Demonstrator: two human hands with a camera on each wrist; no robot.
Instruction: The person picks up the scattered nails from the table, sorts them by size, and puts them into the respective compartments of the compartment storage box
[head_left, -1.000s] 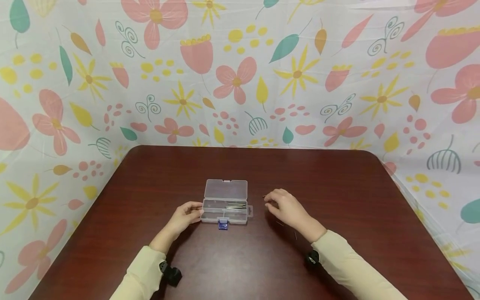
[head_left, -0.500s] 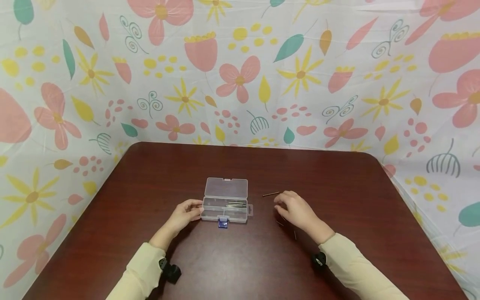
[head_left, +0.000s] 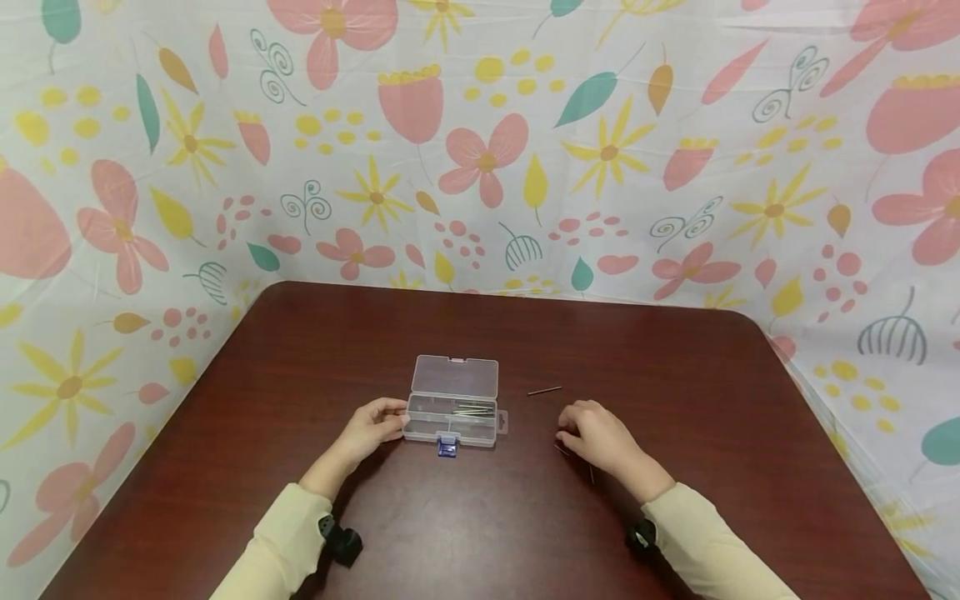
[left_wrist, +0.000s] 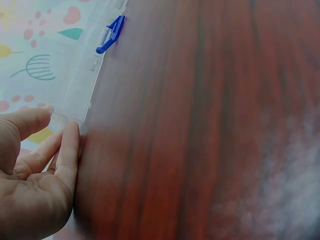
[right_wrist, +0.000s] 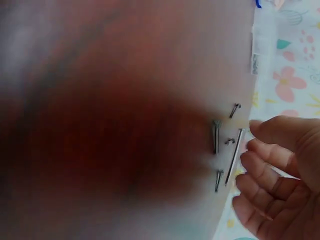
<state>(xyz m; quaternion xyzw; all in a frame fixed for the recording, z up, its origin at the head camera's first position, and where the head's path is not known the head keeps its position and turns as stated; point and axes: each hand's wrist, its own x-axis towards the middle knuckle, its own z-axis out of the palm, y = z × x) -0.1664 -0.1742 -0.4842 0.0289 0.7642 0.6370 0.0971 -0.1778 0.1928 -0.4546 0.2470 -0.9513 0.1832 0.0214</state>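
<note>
While the left hand (head_left: 372, 427) steadies the near left corner of the clear plastic box (head_left: 453, 402) with loosely straight fingers laid against its side, the right hand (head_left: 596, 436) hovers low over a scatter of small nails (right_wrist: 222, 150) on the bench (head_left: 480, 517), fingers relaxed and apart, holding nothing that shows. The step in hand looks like gathering loose nails into the box; the next move calls for a fine pinch on one thin nail lying flat on the wood, which may need a fingernail under it or a roll to lift it. Beyond the right hand, toward the far edge, one longer nail (head_left: 544, 390) lies alone, well apart from the box. The box stands open near the bench's middle, lid tipped back, blue latch (head_left: 447, 447) toward the person; several nails already lie in its far compartment.
</note>
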